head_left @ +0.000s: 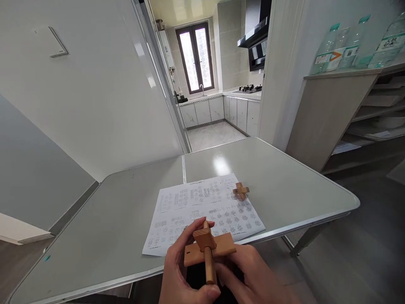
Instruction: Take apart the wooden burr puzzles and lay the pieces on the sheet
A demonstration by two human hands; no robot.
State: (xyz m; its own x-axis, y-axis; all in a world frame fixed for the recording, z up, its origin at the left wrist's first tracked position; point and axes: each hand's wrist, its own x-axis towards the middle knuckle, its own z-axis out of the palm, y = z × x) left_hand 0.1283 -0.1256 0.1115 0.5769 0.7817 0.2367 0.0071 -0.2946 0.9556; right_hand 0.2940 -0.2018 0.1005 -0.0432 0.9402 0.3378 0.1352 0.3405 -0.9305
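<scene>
My left hand (179, 270) and my right hand (253, 276) both grip a wooden interlocking puzzle (209, 249) just below the table's near edge. It is a cross of flat blocks with a round peg through it, the peg pointing toward me. My left fingers curl around its left side, thumb under the peg's end. My right fingers close on its right and lower side. A second, smaller wooden cross puzzle (241, 191) rests on the far right corner of a printed instruction sheet (202, 207) lying on the table.
A pale grey folding table (120, 219) with a centre seam fills the middle. A wooden shelf unit (348, 114) with water bottles (341, 50) stands right. An open doorway behind leads into a kitchen (218, 109).
</scene>
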